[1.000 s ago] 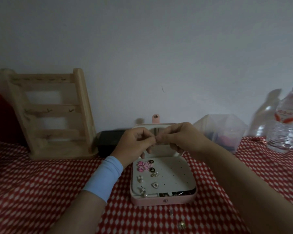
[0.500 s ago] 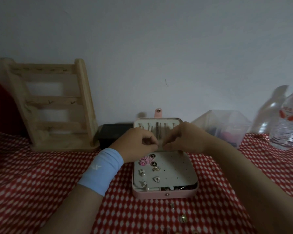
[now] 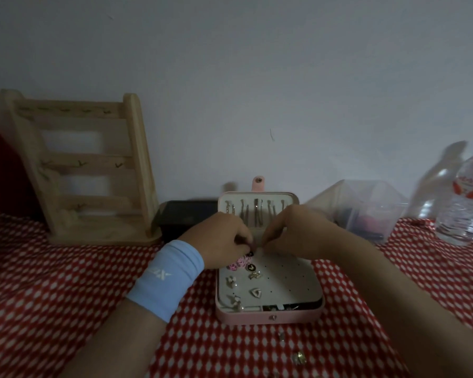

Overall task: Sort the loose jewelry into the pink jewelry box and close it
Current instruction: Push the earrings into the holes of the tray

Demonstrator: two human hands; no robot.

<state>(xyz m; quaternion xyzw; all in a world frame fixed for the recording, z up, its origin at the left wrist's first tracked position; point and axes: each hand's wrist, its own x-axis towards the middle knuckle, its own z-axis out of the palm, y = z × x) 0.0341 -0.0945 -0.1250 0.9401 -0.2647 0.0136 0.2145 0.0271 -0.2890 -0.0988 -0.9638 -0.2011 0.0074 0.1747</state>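
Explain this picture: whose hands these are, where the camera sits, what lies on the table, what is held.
No machine here: a person works bare-handed, filmed by a camera on their head looking down. The left hand, with a blue wristband, and the right hand meet fingertips over an open pink jewelry box holding earrings. Anything pinched is too small to see. Loose pieces lie on the red checked cloth; a wooden rack and water bottle stand behind.

Pink jewelry box (image 3: pixel 271 319) lies open; left hand (image 3: pixel 224 238) and right hand (image 3: pixel 294 230) meet, fingers curled, over the far edge of its panel (image 3: pixel 287 279).
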